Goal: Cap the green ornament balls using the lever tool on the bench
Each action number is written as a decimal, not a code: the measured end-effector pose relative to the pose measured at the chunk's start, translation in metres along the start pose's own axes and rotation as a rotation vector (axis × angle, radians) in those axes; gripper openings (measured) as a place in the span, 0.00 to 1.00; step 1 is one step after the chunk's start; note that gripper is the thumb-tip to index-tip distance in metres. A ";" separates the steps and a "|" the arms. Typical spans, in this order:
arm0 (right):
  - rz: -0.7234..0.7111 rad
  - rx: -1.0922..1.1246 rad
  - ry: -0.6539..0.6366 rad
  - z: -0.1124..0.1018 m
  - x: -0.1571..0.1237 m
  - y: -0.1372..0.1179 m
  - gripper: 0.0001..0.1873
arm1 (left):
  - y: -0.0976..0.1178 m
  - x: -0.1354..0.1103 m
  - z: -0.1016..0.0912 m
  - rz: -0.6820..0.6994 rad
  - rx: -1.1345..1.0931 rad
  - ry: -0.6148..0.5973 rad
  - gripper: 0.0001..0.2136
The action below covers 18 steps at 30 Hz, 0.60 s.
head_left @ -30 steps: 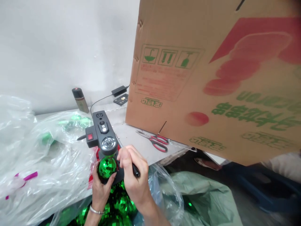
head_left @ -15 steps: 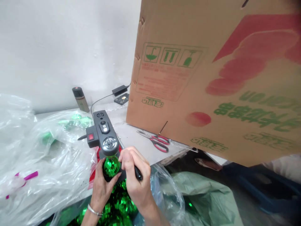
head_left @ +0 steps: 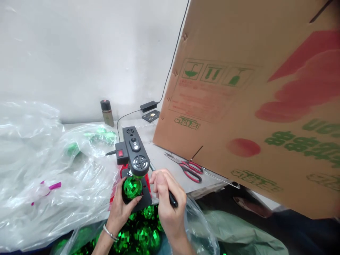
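My left hand point(head_left: 120, 209) curls its fingers and thumb around a shiny green faceted mirror ball point(head_left: 132, 187). The ball sits just below and left of the round head of a dark grey press machine point(head_left: 135, 150), over its dark base plate. A silver bracelet circles the left wrist. My right hand point(head_left: 170, 198) makes a fist on the black grip of the machine's lever point(head_left: 173, 200), whose metal rod runs up toward the machine. Under both hands, more green mirror balls point(head_left: 146, 235) fill a clear plastic bag.
A large cardboard box point(head_left: 225, 117) stands at the right, with red-handled scissors point(head_left: 191, 170) before it. Clear plastic sheeting point(head_left: 79, 191) covers the left of the table. A spray can point(head_left: 106, 113), a power adapter point(head_left: 148, 106) and its cord lie near the wall.
The view has shifted, so the scene sits further right. Against the press head, the ball in my left hand has moved left. My right hand stays on the lever grip.
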State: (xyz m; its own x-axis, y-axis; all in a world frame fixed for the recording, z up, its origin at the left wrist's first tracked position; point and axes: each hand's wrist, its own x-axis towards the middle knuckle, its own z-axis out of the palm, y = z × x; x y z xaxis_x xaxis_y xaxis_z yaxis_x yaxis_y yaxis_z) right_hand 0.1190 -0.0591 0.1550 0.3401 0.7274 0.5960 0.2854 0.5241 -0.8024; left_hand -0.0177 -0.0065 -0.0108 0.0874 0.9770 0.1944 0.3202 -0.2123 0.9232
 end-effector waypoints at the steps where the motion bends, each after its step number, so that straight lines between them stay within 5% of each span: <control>1: 0.002 -0.001 -0.006 0.000 0.000 0.000 0.17 | 0.000 0.001 -0.002 -0.021 -0.035 0.002 0.36; 8: 0.009 0.001 -0.011 -0.002 -0.002 0.003 0.18 | 0.002 0.011 -0.014 -0.135 -0.304 -0.021 0.35; 18: 0.007 0.001 -0.021 -0.003 -0.003 0.002 0.16 | 0.008 0.001 -0.003 -0.004 -0.008 -0.015 0.35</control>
State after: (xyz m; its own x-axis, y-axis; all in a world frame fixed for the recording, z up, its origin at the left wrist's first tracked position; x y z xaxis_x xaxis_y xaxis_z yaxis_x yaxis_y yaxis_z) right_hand 0.1208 -0.0614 0.1514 0.3233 0.7403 0.5894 0.2817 0.5193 -0.8068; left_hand -0.0180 -0.0070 -0.0019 0.0998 0.9775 0.1856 0.3133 -0.2079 0.9266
